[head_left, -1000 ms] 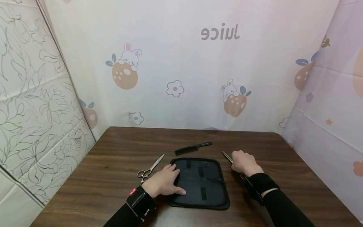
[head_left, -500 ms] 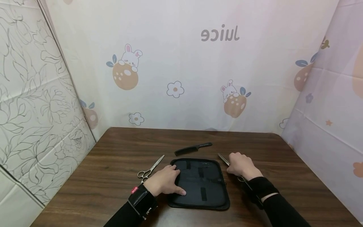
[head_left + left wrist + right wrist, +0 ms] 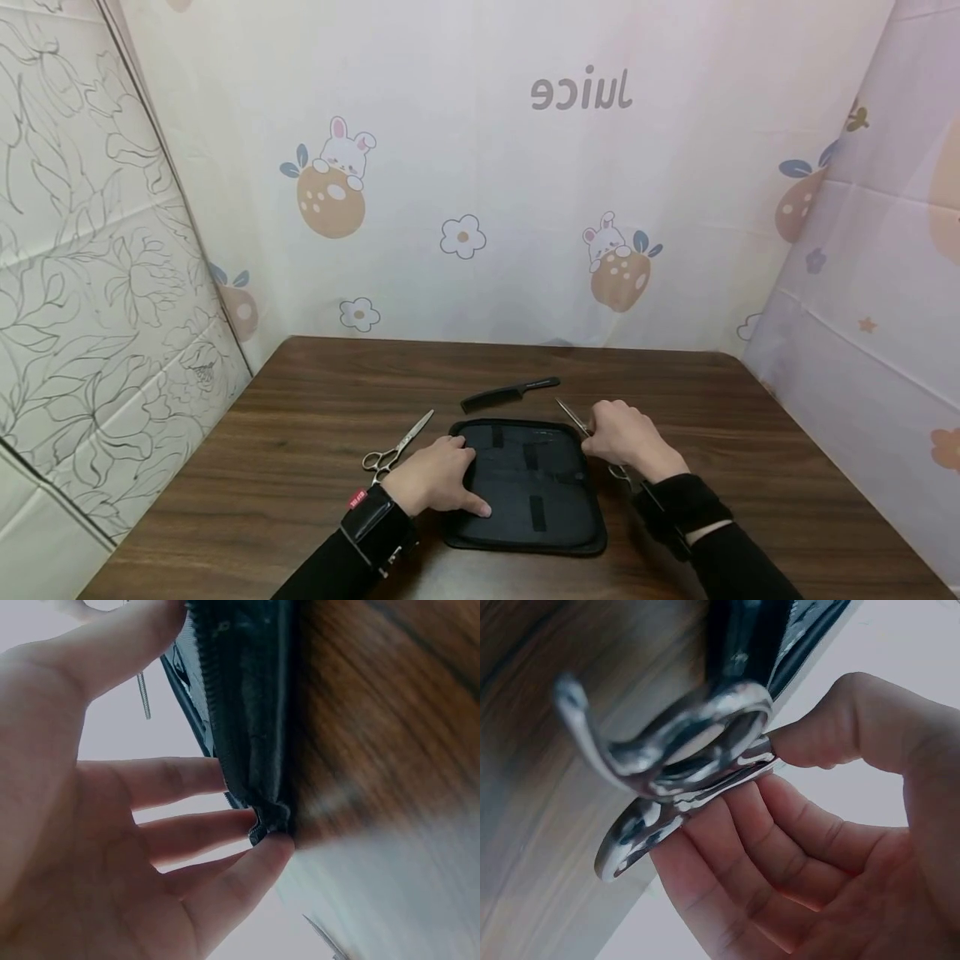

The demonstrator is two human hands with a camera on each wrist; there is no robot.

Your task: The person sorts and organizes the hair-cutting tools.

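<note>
A black zip case (image 3: 525,500) lies unfolded on the table, elastic loops across its inner face. On its left part rests my left hand (image 3: 435,479), thumb on the inside; in the left wrist view the fingertips touch the zipped edge (image 3: 251,712). My right hand (image 3: 630,437) pinches silver scissors (image 3: 572,414) beside the case's right edge, blades pointing away and left. Their finger loops and handle (image 3: 622,847) show between thumb and fingers in the right wrist view. A second pair of silver scissors (image 3: 417,429) lies left of the case, partly behind my left hand.
Beyond the case lies a black comb (image 3: 491,398) with a handle. The brown wooden table (image 3: 315,392) ends at a printed curtain (image 3: 525,208) behind it, with more curtains on both sides.
My right hand has moved left with the scissors, bringing them up to the case's right edge. The left hand, case, comb and other scissors have stayed in place.
</note>
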